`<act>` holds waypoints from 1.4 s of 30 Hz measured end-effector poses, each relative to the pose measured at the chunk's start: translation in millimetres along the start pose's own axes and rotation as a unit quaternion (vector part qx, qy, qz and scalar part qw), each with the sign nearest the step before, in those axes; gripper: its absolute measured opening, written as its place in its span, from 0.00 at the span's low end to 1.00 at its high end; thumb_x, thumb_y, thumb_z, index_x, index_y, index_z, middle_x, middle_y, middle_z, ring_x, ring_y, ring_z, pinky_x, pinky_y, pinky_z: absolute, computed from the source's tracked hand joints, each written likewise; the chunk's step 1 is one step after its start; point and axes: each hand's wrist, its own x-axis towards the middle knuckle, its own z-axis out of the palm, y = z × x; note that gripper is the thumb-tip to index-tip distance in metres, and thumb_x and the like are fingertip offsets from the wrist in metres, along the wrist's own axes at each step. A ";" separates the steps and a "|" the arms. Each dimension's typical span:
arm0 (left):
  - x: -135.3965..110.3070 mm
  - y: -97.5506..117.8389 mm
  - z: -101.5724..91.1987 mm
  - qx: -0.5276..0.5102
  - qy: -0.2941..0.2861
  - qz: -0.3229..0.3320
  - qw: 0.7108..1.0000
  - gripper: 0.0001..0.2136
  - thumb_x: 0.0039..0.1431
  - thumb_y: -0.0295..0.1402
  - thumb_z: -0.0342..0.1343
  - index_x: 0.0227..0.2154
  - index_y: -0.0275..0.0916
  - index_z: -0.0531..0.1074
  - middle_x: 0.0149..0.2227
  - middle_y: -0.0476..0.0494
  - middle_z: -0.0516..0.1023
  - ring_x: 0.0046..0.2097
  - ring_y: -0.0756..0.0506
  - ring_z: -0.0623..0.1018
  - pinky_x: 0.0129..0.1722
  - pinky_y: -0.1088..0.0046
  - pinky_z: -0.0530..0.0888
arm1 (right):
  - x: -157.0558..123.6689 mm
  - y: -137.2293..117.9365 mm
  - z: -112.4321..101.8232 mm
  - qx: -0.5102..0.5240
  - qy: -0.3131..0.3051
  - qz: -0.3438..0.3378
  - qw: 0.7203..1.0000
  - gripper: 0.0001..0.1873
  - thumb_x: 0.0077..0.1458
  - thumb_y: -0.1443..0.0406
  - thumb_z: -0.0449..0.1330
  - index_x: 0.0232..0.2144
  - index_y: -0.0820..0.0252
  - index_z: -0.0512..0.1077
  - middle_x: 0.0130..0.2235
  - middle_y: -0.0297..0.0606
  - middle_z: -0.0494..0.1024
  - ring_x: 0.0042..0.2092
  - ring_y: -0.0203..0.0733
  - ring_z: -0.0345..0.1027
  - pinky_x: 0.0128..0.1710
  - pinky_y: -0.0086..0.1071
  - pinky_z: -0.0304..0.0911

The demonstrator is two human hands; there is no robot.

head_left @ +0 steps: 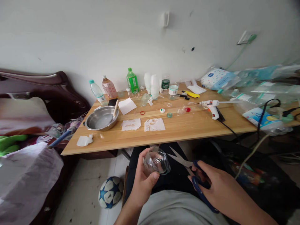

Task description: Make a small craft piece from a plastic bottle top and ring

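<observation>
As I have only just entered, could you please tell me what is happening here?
The person's left hand holds a clear plastic piece. The right hand grips scissors, their blades open and pointing toward it. On the wooden table, several bottles stand near the wall and a glue gun rests toward the right.

One camera sits on the person's head and looks forward and down. The left hand (pixel 145 179), the right hand (pixel 217 184) and the grey shirt (pixel 178 207) are very near it. The bench (pixel 178 132) is a bit farther off, seen from above its near side, and the wall (pixel 93 37) is at the far side. The view is wide, from the bed (pixel 30 86) on the left to plastic bottles (pixel 272 90) on the right.
</observation>
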 end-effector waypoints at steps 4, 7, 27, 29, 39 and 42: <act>-0.1 -2.9 2.9 -0.015 -0.015 0.005 1.000 0.33 0.54 0.45 0.66 0.60 0.47 0.62 0.48 0.41 0.72 0.41 0.46 0.73 0.43 0.68 0.71 | -1.7 -1.1 -0.2 -0.021 0.005 -0.018 1.000 0.07 0.57 0.58 0.57 0.34 0.53 0.71 0.33 0.39 0.81 0.32 0.44 0.76 0.31 0.31 0.68; -1.0 -3.2 5.7 -0.008 -0.011 0.008 1.000 0.32 0.54 0.42 0.67 0.59 0.48 0.63 0.48 0.42 0.73 0.41 0.47 0.74 0.42 0.70 0.71 | -3.7 -2.3 1.4 -0.032 0.008 -0.030 0.999 0.07 0.57 0.58 0.57 0.34 0.53 0.72 0.33 0.39 0.81 0.32 0.44 0.76 0.31 0.31 0.68; -10.5 -4.2 16.3 0.003 -0.023 -0.039 0.999 0.28 0.54 0.39 0.68 0.56 0.48 0.65 0.50 0.44 0.72 0.50 0.43 0.75 0.52 0.66 0.71 | -2.4 -18.1 11.6 0.061 -0.065 0.020 0.996 0.09 0.59 0.55 0.57 0.34 0.52 0.72 0.27 0.35 0.79 0.28 0.44 0.75 0.28 0.31 0.66; -10.4 -6.1 16.8 -0.007 -0.013 -0.037 0.999 0.28 0.53 0.40 0.68 0.55 0.47 0.66 0.48 0.44 0.73 0.48 0.44 0.75 0.50 0.67 0.72 | -2.1 -19.0 12.1 0.070 -0.072 0.026 0.995 0.10 0.58 0.55 0.57 0.33 0.53 0.72 0.27 0.35 0.79 0.29 0.45 0.75 0.29 0.31 0.66; -9.6 -6.6 12.3 -0.005 -0.009 -0.027 1.000 0.28 0.53 0.42 0.68 0.55 0.46 0.65 0.43 0.45 0.74 0.40 0.47 0.75 0.42 0.71 0.73 | 1.9 -25.0 14.0 0.060 -0.118 0.059 0.989 0.11 0.60 0.57 0.54 0.29 0.53 0.70 0.29 0.35 0.81 0.30 0.44 0.76 0.29 0.30 0.63; -8.1 -8.9 11.3 -0.009 -0.002 -0.016 1.000 0.27 0.55 0.42 0.66 0.54 0.48 0.61 0.42 0.46 0.73 0.38 0.48 0.75 0.38 0.72 0.73 | 2.0 -21.8 16.7 0.042 -0.120 0.063 0.990 0.11 0.60 0.57 0.54 0.29 0.53 0.69 0.29 0.36 0.81 0.31 0.44 0.76 0.30 0.31 0.62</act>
